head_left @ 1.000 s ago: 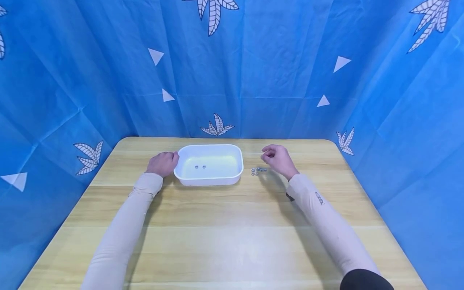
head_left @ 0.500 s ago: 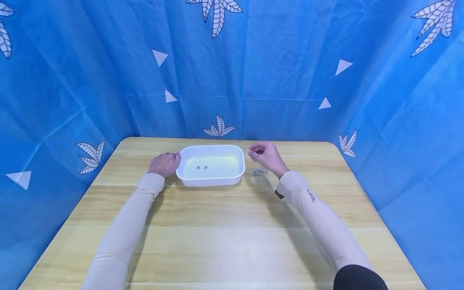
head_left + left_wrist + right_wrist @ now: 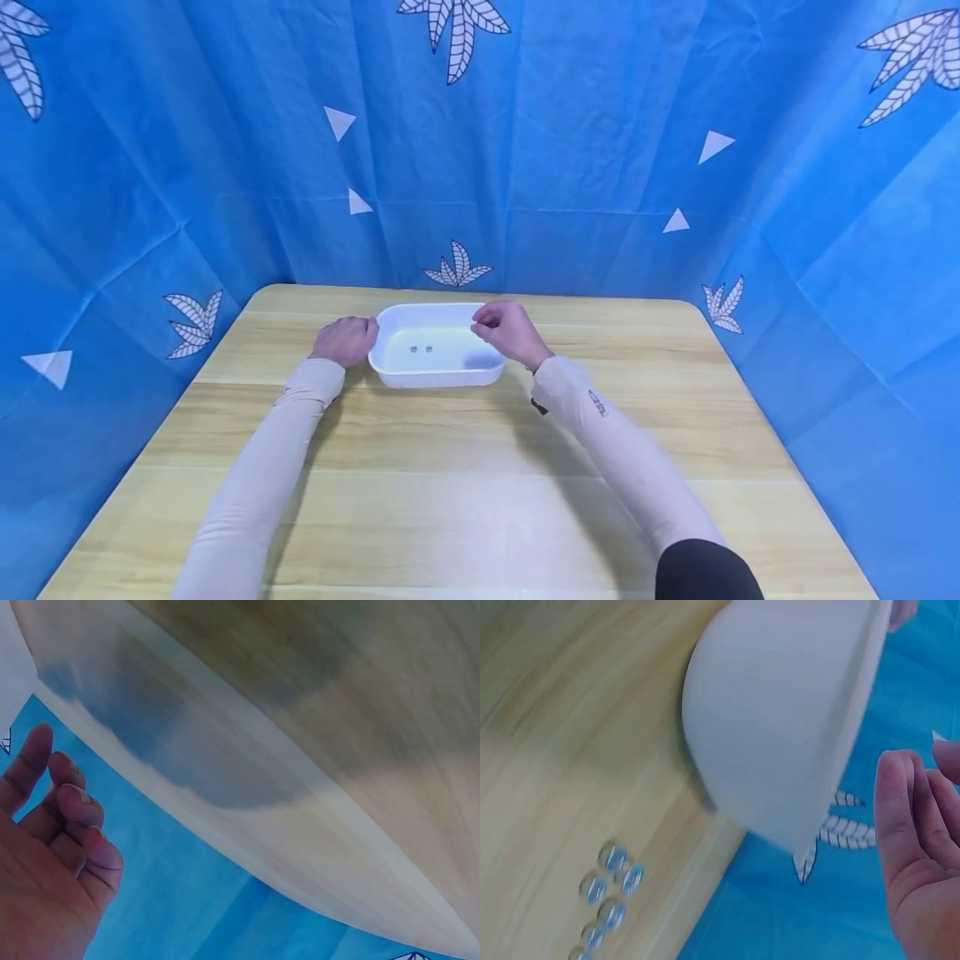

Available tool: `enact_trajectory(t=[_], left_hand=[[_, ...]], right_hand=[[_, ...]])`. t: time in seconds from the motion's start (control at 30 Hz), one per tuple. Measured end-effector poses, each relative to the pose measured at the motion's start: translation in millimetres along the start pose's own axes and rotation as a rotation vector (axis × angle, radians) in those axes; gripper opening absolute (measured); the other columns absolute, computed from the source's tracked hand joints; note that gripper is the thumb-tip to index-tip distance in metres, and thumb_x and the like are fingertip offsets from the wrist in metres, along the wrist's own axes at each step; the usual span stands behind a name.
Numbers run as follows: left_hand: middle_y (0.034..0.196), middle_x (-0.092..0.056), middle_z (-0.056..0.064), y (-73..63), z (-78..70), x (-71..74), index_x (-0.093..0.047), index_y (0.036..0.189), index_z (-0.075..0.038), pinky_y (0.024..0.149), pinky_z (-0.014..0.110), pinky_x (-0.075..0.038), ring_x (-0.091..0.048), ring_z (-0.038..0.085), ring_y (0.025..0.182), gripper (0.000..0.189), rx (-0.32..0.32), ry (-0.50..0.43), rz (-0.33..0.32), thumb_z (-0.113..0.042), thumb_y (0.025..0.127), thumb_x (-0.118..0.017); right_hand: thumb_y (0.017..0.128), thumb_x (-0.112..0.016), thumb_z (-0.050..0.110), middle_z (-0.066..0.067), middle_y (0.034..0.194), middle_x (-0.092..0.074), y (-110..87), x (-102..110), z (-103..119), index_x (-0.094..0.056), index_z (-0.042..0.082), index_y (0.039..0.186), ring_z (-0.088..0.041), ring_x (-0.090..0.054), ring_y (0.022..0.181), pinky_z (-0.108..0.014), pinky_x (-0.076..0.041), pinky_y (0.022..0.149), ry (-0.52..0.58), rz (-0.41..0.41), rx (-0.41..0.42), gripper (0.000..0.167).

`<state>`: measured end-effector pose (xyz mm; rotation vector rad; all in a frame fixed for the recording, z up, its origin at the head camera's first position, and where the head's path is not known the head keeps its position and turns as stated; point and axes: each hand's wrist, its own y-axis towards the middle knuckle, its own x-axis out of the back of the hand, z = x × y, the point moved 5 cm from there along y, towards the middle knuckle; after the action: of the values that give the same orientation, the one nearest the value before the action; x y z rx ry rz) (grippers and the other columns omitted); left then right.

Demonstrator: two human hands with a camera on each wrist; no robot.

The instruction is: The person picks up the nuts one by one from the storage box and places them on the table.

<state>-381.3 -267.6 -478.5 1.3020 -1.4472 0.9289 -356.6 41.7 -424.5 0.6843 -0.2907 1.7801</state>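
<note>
A white plastic tub [image 3: 437, 379] sits near the far edge of the table, with two small clear glass marbles [image 3: 421, 349] on its floor. My left hand [image 3: 345, 340] holds the tub's left rim; the left wrist view shows that hand's fingers [image 3: 81, 806] bent, the thumb out of frame. Over the tub's right end hovers my right hand [image 3: 512, 333], thumb and fingertips together in a pinch round a small marble, mostly hidden by the fingers. In the right wrist view several more glass marbles [image 3: 611, 911] lie on the table beside the tub.
The light wood table [image 3: 450, 483] ends just behind the tub. A blue curtain [image 3: 600, 150] with white leaves and triangles surrounds it on the back and both sides. The right forearm [image 3: 622, 450] reaches across the table and covers the marble pile in the head view.
My right hand has moved left, from above the loose marbles to over the tub's right end, keeping its pinch. The left hand has stayed at the rim. The head view has shifted slightly.
</note>
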Motion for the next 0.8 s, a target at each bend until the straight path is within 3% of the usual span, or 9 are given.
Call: enact_trajectory(t=[0.3,0.8], left_hand=[[0.108,-0.073,0.023,3.0,0.0,1.1,-0.069,0.093,-0.003,0.083,0.059,-0.057,-0.070,0.043,0.100,0.062,-0.010,0.025,-0.003,-0.037,0.108,-0.019],[0.106,-0.073,0.023,3.1,-1.8,0.8,-0.068,0.089,-0.004,0.084,0.059,-0.056,-0.070,0.044,0.098,0.062,-0.008,0.020,0.001,-0.036,0.108,-0.018]], right_hand=[[0.095,-0.073,0.012,-0.012,0.105,-0.077,9.6,-35,6,-0.076,0.001,0.110,-0.021,-0.071,0.094,-0.032,-0.060,0.088,-0.064,0.086,0.000,0.019],[0.095,-0.073,0.010,-0.013,0.108,-0.076,19.2,-61,-1,-0.075,0.000,0.112,-0.023,-0.068,0.097,-0.038,-0.058,0.095,-0.107,0.128,-0.095,0.020]])
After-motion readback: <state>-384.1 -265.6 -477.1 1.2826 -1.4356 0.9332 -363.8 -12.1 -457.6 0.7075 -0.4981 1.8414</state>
